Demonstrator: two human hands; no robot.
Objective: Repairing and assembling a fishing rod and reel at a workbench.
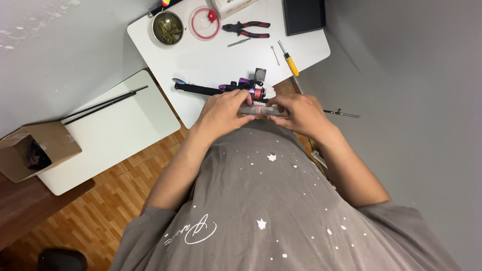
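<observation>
At the centre of the frame the left hand (221, 111) and right hand (298, 113) both pinch the ends of a clear tube (257, 110), fingers closed around it, level, just above the shirt. Just beyond it, a fishing rod with a purple reel (236, 88) lies assembled on the white table (211, 60). Pliers (246, 29), a yellow screwdriver (289, 59) and a bowl (168, 27) sit untouched toward the top

small clear tube (257, 110) mostly hidden by fingers, black tray (303, 15) cut off at top
</observation>
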